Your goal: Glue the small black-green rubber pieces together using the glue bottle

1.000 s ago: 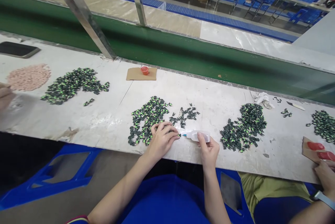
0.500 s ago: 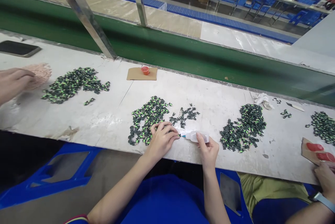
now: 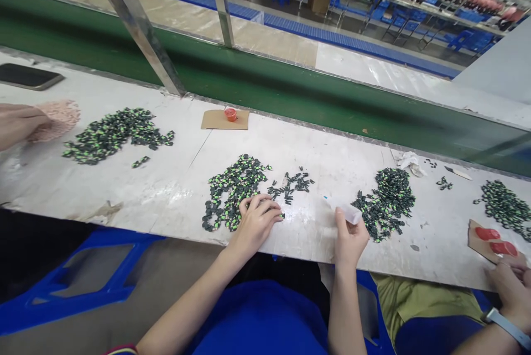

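While the left hand (image 3: 258, 219) has barely moved from where it was half a second ago, the right hand (image 3: 350, 239) has drawn away to its own side, taking the bottle (image 3: 352, 213) with it. Then, the blue tip was right at the piece (image 3: 283, 215); now it stands well apart, tilted up, in the gap between the hands. That gap has widened. The left hand's fingertips are pinched on the piece, which sticks out on the side facing the right hand. The right hand is clasped around the bottle, which now reaches close to the right pile (image 3: 396, 192). Partly beneath the left hand and beyond it spreads the left pile (image 3: 234, 186), unchanged, with loose strips (image 3: 296, 182) just past its fingers. Farther off, beyond the left hand, the red cup (image 3: 231, 115) sits on its card (image 3: 213, 120) as before. Well to the left, a co-worker's hand (image 3: 20, 125) remains over the pink pile (image 3: 62, 115).
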The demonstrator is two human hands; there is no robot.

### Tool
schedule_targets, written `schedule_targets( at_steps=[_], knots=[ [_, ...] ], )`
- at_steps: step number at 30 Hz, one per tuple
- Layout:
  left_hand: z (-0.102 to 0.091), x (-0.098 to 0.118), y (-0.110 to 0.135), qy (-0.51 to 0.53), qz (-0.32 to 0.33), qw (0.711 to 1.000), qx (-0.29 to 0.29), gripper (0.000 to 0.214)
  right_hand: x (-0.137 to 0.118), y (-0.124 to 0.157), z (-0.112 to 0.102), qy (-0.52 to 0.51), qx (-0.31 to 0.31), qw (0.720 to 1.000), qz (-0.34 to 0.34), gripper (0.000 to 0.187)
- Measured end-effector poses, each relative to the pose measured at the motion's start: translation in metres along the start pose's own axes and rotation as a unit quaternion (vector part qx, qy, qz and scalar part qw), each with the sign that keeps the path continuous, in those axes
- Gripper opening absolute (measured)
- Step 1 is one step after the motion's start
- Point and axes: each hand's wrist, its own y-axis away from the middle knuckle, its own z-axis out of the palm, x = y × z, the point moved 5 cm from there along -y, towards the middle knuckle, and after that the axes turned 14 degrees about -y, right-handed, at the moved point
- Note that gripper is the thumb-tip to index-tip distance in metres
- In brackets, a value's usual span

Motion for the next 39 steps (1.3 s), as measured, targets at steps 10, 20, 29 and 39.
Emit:
schedule_targets(
  at_steps=[10, 20, 29, 39],
  knots=[
    [-0.017, -0.017, 0.007, 0.048, -0.031, 0.998, 0.022, 0.014, -0.039, 0.003, 0.0, 0.272, 0.026, 0.904, -0.33, 0.038],
    [-0.019, -0.017, 0.006, 0.06, -0.072, 0.995, 0.024, 0.017, -0.005, 0.029, 0.092, 0.227, -0.333, 0.885, -0.232, 0.013],
    [-0.02, -0.015, 0.002, 0.06, -0.071, 0.995, 0.031, 0.016, -0.009, 0.033, 0.089, 0.142, -0.323, 0.922, -0.161, 0.02],
    [-0.017, -0.006, -0.003, 0.056, -0.075, 0.995, 0.016, 0.017, -0.014, 0.05, 0.085, 0.017, -0.338, 0.94, -0.05, 0.021]
  ],
)
